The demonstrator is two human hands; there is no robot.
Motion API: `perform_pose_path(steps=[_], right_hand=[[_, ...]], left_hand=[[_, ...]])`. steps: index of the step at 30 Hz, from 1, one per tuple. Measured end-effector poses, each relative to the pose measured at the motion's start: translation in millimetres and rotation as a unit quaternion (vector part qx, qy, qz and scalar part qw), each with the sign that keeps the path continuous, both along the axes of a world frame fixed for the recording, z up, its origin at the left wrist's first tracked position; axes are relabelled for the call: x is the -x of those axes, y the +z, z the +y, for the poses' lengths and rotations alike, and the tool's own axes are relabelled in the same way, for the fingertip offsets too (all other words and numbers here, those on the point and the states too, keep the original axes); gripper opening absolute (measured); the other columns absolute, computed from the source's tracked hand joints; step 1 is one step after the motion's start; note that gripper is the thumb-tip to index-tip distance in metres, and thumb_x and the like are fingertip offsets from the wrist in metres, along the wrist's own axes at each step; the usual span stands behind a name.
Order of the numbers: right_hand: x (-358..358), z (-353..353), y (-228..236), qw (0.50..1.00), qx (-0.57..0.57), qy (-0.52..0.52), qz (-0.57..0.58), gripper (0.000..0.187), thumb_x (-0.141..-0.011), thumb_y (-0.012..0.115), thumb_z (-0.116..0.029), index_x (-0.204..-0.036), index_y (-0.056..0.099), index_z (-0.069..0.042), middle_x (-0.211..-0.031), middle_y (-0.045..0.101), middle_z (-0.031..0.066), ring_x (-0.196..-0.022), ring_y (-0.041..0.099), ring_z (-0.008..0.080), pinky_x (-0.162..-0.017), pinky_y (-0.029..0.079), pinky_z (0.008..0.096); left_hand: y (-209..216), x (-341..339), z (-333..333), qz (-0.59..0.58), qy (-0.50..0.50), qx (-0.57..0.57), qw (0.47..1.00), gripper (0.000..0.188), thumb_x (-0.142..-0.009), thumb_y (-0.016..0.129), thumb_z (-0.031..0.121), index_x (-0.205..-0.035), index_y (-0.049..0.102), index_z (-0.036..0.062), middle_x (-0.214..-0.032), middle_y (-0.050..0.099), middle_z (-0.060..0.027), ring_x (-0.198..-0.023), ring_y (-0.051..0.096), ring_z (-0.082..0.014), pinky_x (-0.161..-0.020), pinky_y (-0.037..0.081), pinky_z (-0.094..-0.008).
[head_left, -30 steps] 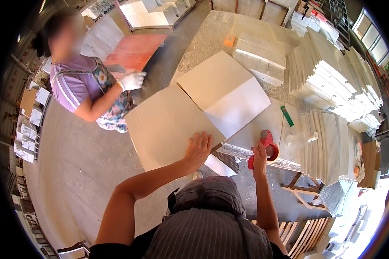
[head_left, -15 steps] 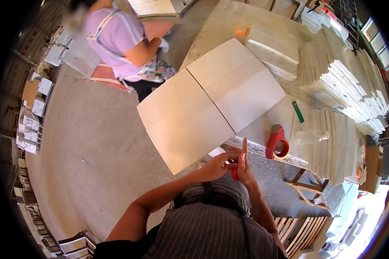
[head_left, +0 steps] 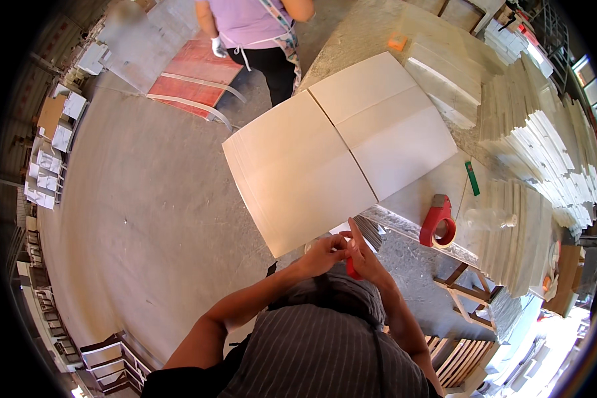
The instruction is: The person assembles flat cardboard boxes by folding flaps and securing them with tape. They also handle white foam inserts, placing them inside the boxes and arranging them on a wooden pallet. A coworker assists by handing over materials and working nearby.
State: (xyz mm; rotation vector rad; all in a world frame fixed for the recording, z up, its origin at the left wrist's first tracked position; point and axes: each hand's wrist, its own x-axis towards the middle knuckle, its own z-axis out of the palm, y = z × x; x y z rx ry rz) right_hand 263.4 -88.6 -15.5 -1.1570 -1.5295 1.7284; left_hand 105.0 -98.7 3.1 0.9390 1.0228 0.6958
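My left hand (head_left: 326, 257) and my right hand (head_left: 368, 264) are close together at the near edge of a large pale cardboard box (head_left: 298, 176). Two top panels of the box meet along a dark seam. A small red thing (head_left: 352, 269) shows in the palm of my right hand, mostly hidden by fingers, while its index finger points up. Fingertips of my left hand are pinched against the right hand's fingers; what they hold is too small to make out. To the right, a red tape dispenser (head_left: 432, 229) lies on the worktable (head_left: 411, 190).
A slim green tool (head_left: 472, 178) and a clear plastic bottle (head_left: 487, 219) lie on the table, beside stacks of pale boards (head_left: 537, 142). An orange object (head_left: 397, 42) is at the far side. Beyond the box stands a co-worker (head_left: 259, 33) near a red-topped cart (head_left: 196, 76).
The view has shifted slightly, so the box and table sit farther right. The co-worker has moved right and turned away. My hands stay together, with the fingers slightly rearranged.
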Motion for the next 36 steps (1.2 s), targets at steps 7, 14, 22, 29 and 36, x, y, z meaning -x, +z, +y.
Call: perform_pose_path(steps=[7,14,22,29,36], right_hand=[[-59.2,-8.8,8.2,0.988,0.087,0.068,-0.106,0.037,-0.089,0.051,-0.027,-0.116,0.053,-0.001,-0.104,0.056,0.0105,-0.096,0.054,0.016,-0.08,0.044,0.0277],[-47.9,-19.3,-28.5,0.985,0.149,-0.068,-0.047,0.022,-0.088,0.048,-0.014,-0.081,0.063,0.001,-0.063,0.056,0.0015,-0.059,0.05,0.0075,-0.057,0.039,0.0211],[-33.3,-13.2,-88.1,0.983,0.104,-0.127,-0.088,0.025,-0.089,0.048,-0.02,-0.082,0.064,-0.001,-0.061,0.055,0.0009,-0.057,0.049,0.0062,-0.053,0.037,0.0209],[-30.7,-11.4,-98.9,0.974,0.123,-0.15,-0.114,0.026,-0.088,0.05,-0.022,-0.081,0.065,-0.002,-0.06,0.055,0.0012,-0.056,0.049,0.0068,-0.052,0.038,0.0213],[-28.1,-14.5,-111.6,0.971,0.113,-0.181,-0.106,0.026,-0.087,0.051,-0.02,-0.078,0.066,-0.001,-0.055,0.055,0.0024,-0.051,0.05,0.0082,-0.049,0.039,0.0235]], left_hand=[[6.9,85.4,43.1,-0.115,0.166,0.08,0.976,0.016,-0.089,0.051,0.021,-0.09,0.054,0.0052,-0.086,0.056,-0.0041,-0.082,0.056,-0.0149,-0.073,0.047,-0.0306],[-9.0,125.9,52.8,0.068,0.21,0.054,0.974,0.031,-0.089,0.052,0.03,-0.103,0.052,0.0031,-0.095,0.056,-0.006,-0.085,0.057,-0.0155,-0.075,0.047,-0.0288],[-51.4,130.8,14.9,0.275,0.235,-0.028,0.932,0.026,-0.086,0.056,0.019,-0.108,0.052,0.0063,-0.094,0.057,-0.0062,-0.079,0.058,-0.0135,-0.067,0.049,-0.0271],[-65.7,109.9,-18.8,0.243,0.174,-0.021,0.954,0.025,-0.085,0.055,0.016,-0.106,0.052,0.0032,-0.089,0.058,-0.0066,-0.075,0.058,-0.0143,-0.064,0.048,-0.0266],[-65.3,87.2,-46.8,0.238,0.05,0.008,0.97,0.026,-0.086,0.054,0.018,-0.108,0.051,0.0025,-0.09,0.058,-0.0089,-0.075,0.06,-0.0153,-0.064,0.048,-0.0265]])
